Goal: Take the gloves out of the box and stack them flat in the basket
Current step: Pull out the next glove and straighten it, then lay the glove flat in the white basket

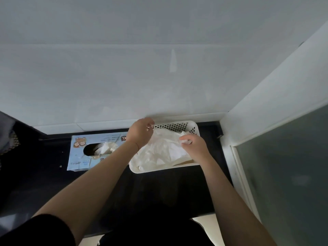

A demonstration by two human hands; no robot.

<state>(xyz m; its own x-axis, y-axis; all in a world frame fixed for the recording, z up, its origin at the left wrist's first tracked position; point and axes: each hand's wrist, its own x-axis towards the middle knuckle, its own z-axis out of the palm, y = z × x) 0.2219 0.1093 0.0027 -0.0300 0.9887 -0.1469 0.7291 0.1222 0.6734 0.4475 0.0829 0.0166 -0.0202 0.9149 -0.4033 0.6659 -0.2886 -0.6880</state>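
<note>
Head view: your left hand [141, 133] and right hand [194, 145] are both over the white basket [177, 126], each pinching an edge of one thin glove [165, 144] held above the gloves already lying there. The box [79, 153] sits just left of the basket on the dark worktop [159, 189], another glove poking from its opening. Draw the two edges apart until the film is taut, then lower it flat so no crease is trapped.
</note>
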